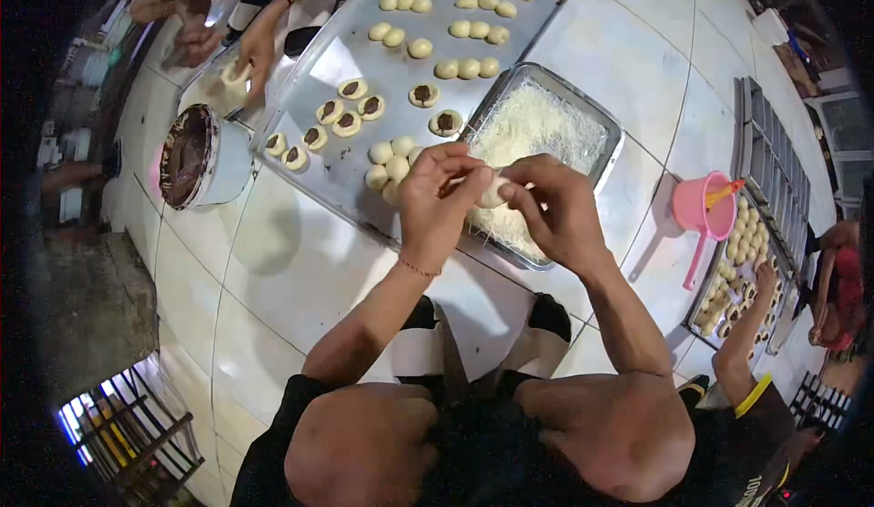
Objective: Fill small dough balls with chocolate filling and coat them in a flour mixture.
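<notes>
Between the fingertips of my left hand (437, 202) and my right hand (555, 207) is a small pale dough ball (493, 191), pinched from both sides. They hover over the near end of a metal pan (612, 138) holding fine pale shreds (528, 129). Just left of it, a large aluminium tray (328, 193) carries rows of small joined dough balls (469, 67), flattened rounds topped with dark filling (346, 125) and a cluster of plain balls (381, 154), partly hidden behind my left hand.
A tub of dark spread (218, 166) stands left. A co-worker's hands (255, 52) work upper left. At right are a pink dipper (706, 207), empty slotted pans (778, 157), another dough tray (733, 243) and another person's arm (742, 343). Tiled floor (628, 34) surrounds them.
</notes>
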Tool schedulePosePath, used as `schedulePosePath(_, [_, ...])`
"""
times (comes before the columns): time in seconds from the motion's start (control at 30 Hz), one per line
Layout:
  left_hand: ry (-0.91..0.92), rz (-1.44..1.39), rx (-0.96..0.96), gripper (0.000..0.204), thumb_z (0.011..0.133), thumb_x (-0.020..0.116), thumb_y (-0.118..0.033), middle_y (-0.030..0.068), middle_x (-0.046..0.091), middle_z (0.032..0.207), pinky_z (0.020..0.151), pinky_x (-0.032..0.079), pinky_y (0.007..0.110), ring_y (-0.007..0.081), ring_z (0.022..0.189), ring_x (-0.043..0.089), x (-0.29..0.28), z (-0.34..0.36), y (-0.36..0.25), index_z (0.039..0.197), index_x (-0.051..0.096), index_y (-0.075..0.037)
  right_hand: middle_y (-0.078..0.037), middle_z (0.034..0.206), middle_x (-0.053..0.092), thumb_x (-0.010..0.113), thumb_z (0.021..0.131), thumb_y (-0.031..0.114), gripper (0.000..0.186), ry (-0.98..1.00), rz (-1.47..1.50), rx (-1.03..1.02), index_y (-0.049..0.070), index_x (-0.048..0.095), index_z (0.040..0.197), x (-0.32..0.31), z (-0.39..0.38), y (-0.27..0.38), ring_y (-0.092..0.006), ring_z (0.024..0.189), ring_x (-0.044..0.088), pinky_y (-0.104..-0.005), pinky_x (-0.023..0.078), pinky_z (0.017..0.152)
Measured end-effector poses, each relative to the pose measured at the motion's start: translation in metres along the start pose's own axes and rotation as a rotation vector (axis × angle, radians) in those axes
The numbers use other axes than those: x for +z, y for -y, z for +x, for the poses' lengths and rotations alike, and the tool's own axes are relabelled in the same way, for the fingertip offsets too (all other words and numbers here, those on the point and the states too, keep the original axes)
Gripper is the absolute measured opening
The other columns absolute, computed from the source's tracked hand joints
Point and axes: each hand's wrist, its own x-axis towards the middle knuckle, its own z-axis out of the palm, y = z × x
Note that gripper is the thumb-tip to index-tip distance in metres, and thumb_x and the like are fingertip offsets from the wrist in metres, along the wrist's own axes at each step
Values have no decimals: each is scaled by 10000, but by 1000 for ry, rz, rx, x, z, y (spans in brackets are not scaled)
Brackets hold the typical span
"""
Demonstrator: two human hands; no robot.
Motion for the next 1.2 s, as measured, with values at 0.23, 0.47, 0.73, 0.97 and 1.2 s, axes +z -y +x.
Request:
schedulePosePath(0.23, [-52, -141, 52, 342, 930, 576, -40, 82, 621, 1096, 872, 478, 256, 137, 934, 582, 7, -11, 4, 1264, 511, -8, -93, 941, 629, 674, 882, 1, 95, -44, 172, 106, -36, 664, 969, 1, 0, -3, -164, 772, 590, -258, 519, 725])
schedulePosePath(0.47, [-55, -58, -70, 304, 948, 579, -83, 96, 610, 1120, 861, 473, 256, 134, 947, 572, 6, -15, 0, 1237, 529, -1, -102, 936, 641, 666, 891, 8, 81, -70, 98, 79, -34, 665, 960, -7, -1, -5, -150, 773, 592, -257, 519, 710])
schedulePosePath(0.73, [-5, -5, 21, 336, 986, 503, -72, 141, 586, 1154, 830, 503, 259, 146, 964, 577, 16, -11, -15, 1310, 497, 17, -90, 874, 651, 636, 888, -27, 69, -82, 221, 39, -54, 654, 949, -12, -5, -2, -134, 752, 592, -243, 503, 677])
schedulePosePath(0.97, [18, -79, -153, 317, 1025, 424, -105, 150, 594, 1107, 757, 534, 268, 159, 940, 588, 54, -4, -33, 1305, 493, 27, -87, 854, 654, 617, 878, -57, 91, -47, 305, 108, -64, 649, 963, -43, 2, -9, -135, 744, 597, -234, 500, 673])
schedulePosePath(1.2, [74, -470, -400, 291, 1023, 434, -195, 117, 591, 986, 644, 473, 252, 146, 789, 558, 65, 4, -52, 1186, 532, 25, -94, 848, 661, 617, 865, -61, 123, -76, 192, -9, -52, 656, 981, -58, -8, 15, -145, 734, 603, -237, 503, 677])
